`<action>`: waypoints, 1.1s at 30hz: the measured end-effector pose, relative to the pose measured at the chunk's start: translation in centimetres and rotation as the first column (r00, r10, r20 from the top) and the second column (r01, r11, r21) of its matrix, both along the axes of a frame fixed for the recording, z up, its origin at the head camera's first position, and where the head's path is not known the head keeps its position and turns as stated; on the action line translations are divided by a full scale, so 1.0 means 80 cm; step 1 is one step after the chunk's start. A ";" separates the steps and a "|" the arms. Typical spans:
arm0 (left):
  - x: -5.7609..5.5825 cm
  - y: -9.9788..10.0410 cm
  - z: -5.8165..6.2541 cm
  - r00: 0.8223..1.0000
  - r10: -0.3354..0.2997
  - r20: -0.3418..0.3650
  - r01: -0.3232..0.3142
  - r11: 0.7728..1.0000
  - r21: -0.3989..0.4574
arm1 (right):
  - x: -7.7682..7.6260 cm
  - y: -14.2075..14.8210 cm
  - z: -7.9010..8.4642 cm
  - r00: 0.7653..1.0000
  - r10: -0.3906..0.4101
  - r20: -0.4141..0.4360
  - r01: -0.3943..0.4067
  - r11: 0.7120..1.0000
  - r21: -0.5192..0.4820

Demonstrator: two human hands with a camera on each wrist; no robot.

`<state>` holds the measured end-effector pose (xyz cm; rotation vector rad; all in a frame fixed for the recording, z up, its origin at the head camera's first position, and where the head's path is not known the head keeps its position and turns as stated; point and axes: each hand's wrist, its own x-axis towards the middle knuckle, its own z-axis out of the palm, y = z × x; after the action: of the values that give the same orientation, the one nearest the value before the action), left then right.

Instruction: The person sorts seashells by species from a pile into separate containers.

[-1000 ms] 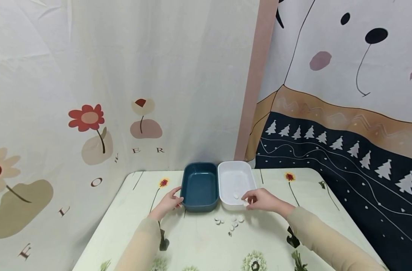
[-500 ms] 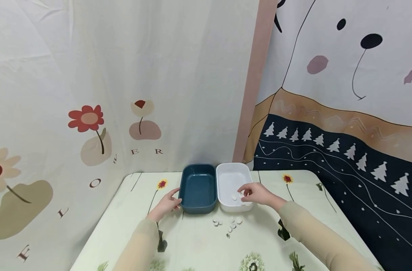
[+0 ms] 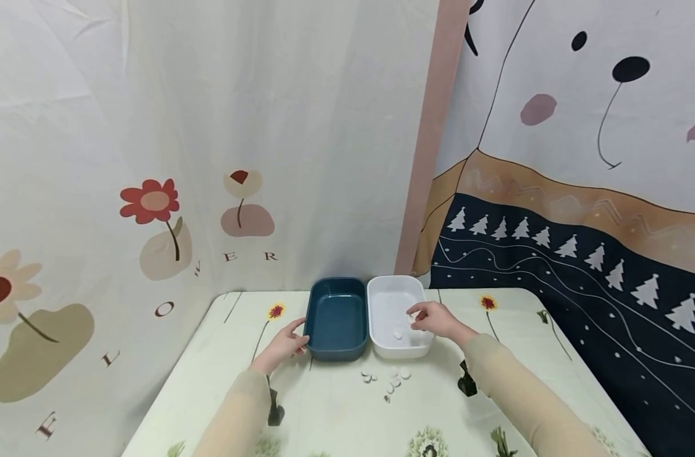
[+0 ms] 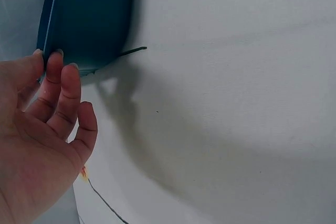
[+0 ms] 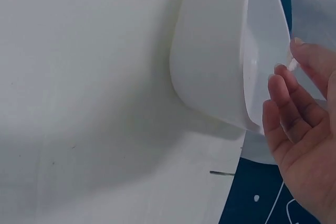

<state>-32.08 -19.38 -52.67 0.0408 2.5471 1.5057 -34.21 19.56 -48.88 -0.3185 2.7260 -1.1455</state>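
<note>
A dark blue rectangular container [image 3: 337, 320] stands next to a white rectangular one [image 3: 390, 304]. My left hand [image 3: 284, 348] holds the blue container's left rim; in the left wrist view the thumb and fingers [image 4: 55, 80] pinch that edge. Over the right side of the white container, my right hand [image 3: 435, 319] pinches a small white piece [image 5: 292, 62] between thumb and forefinger, its other fingers loosely bent. Another white piece [image 3: 397, 334] lies inside the white container. Several small white lumps [image 3: 395, 383] are scattered on the cloth in front; their kind is too small to tell.
The containers sit at the back of a table with a pale flowered cloth [image 3: 336, 412]. Close behind hangs a white curtain [image 3: 324, 158] with printed flowers. A dark printed cloth [image 3: 575, 304] with trees hangs at the right.
My right hand has risen from the white container's front edge to over its right side, still pinching the white piece. The left hand stays on the blue container's rim.
</note>
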 end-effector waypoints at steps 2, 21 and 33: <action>0.000 0.000 0.001 1.000 0.003 0.004 -0.003 1.000 0.004 | -0.004 0.000 -0.002 1.000 -0.019 0.008 0.019 1.000 -0.001; -0.004 0.000 -0.003 1.000 0.009 0.028 -0.009 1.000 -0.007 | -0.020 -0.009 -0.008 0.988 -0.140 0.057 0.141 0.990 0.003; -0.004 -0.001 -0.003 0.999 0.009 0.038 -0.009 1.000 -0.004 | -0.024 -0.008 -0.012 0.988 -0.149 0.032 0.148 0.989 0.027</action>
<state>-32.37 -19.44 -52.90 0.0005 2.5240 1.4905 -36.11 18.95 -49.84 -0.0927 2.7712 -1.1407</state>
